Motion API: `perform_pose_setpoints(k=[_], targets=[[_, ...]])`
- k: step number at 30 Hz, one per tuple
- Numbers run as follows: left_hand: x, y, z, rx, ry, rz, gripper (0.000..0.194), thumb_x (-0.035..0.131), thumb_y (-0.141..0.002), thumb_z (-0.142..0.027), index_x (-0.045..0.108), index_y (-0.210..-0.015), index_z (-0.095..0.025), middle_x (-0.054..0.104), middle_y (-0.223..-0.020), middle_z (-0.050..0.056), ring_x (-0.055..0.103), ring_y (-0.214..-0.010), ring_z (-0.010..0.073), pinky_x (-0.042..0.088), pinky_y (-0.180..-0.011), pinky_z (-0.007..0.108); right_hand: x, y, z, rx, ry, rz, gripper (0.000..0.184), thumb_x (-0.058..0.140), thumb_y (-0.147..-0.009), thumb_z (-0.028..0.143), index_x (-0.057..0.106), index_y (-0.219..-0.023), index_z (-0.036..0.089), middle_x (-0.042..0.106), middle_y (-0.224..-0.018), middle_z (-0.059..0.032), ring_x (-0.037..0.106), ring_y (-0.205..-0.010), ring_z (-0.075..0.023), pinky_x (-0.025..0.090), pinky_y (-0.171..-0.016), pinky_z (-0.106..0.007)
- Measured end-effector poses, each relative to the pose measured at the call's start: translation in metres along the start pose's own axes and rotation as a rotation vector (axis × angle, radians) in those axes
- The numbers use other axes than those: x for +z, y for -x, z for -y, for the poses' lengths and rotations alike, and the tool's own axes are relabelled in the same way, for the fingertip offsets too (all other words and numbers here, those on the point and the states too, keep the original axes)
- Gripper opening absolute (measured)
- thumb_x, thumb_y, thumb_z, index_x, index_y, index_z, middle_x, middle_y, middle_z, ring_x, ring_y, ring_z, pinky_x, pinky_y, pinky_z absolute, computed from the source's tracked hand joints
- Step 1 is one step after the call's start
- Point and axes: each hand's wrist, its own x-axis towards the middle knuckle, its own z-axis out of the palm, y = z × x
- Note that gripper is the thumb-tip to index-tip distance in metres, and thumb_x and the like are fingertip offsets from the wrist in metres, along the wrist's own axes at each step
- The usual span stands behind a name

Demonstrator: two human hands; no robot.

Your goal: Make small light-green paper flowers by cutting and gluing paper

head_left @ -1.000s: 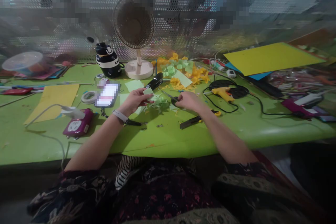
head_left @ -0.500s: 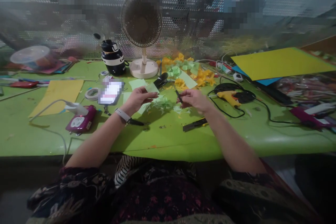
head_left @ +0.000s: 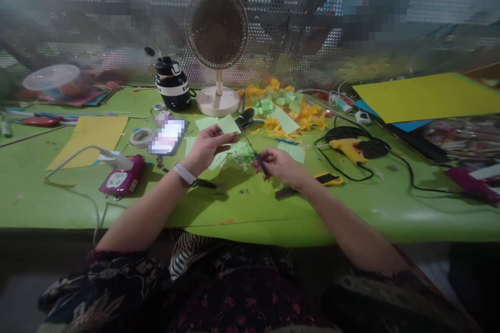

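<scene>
My left hand [head_left: 209, 145] pinches a small piece of light green paper [head_left: 229, 124] between thumb and fingers. Closed round the dark handle of a slim pair of scissors [head_left: 261, 162] is my right hand [head_left: 282, 166]; the thin blade points up and left toward the paper, and a gap seems to remain between them. Under and between both hands lies a heap of light green paper scraps [head_left: 241, 153]. Behind them sits a pile of orange paper flowers [head_left: 273, 127] with green pieces among it. A yellow-and-black box cutter [head_left: 328, 179] lies partly behind my right forearm.
A fan [head_left: 217, 101] and a dark bottle [head_left: 174, 93] stand at the back. On the left are a phone [head_left: 167, 137], a tape roll [head_left: 139, 138] and a purple power adapter [head_left: 123, 177]. Rightward lie a yellow glue gun [head_left: 347, 150] with its cable and yellow sheets [head_left: 425, 98].
My right hand has moved left and slightly down, bringing the scissors nearer the green paper. The paper in my left hand now faces the camera more. The view has shifted slightly.
</scene>
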Motion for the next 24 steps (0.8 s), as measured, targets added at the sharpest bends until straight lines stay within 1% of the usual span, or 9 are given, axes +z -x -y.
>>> perform_pose_setpoints(k=[5, 14, 20, 24], targets=[[0.0025, 0.0022, 0.0029, 0.016, 0.000, 0.014, 0.032, 0.087, -0.066, -0.022, 0.056, -0.074, -0.017, 0.073, -0.078, 0.001, 0.074, -0.083, 0.0167, 0.050, -0.065, 0.023, 0.0056, 0.0067, 0.0079, 0.012, 0.040, 0.013, 0.052, 0.088, -0.061, 0.053, 0.054, -0.082, 0.020, 0.062, -0.072, 0.0028, 0.057, -0.062, -0.0099, 0.050, -0.052, -0.022], [0.0053, 0.0037, 0.0062, 0.007, 0.027, 0.045, 0.043, 0.087, -0.066, -0.020, 0.044, -0.069, -0.019, 0.072, -0.076, 0.001, 0.075, -0.083, 0.0183, 0.053, -0.070, 0.026, 0.0069, 0.0046, 0.0030, -0.035, 0.033, 0.007, 0.053, 0.086, -0.061, 0.056, 0.054, -0.083, 0.020, 0.060, -0.071, 0.0033, 0.056, -0.063, -0.0108, 0.049, -0.052, -0.023], [0.0059, 0.0036, 0.0074, -0.006, 0.040, 0.046, 0.042, 0.087, -0.065, -0.019, 0.045, -0.068, -0.019, 0.073, -0.076, 0.002, 0.075, -0.082, 0.0189, 0.055, -0.073, 0.029, 0.0072, 0.0029, -0.0004, -0.041, 0.052, 0.002, 0.053, 0.084, -0.062, 0.058, 0.052, -0.083, 0.021, 0.059, -0.071, 0.0039, 0.054, -0.063, -0.0114, 0.048, -0.054, -0.024], [0.0042, 0.0018, 0.0098, 0.000, 0.039, 0.056, 0.041, 0.087, -0.066, -0.019, 0.046, -0.069, -0.019, 0.074, -0.078, 0.002, 0.075, -0.084, 0.0193, 0.057, -0.076, 0.030, 0.0080, 0.0042, 0.0018, -0.031, 0.090, -0.006, 0.054, 0.082, -0.063, 0.059, 0.051, -0.084, 0.021, 0.059, -0.071, 0.0035, 0.055, -0.062, -0.0117, 0.047, -0.055, -0.025]])
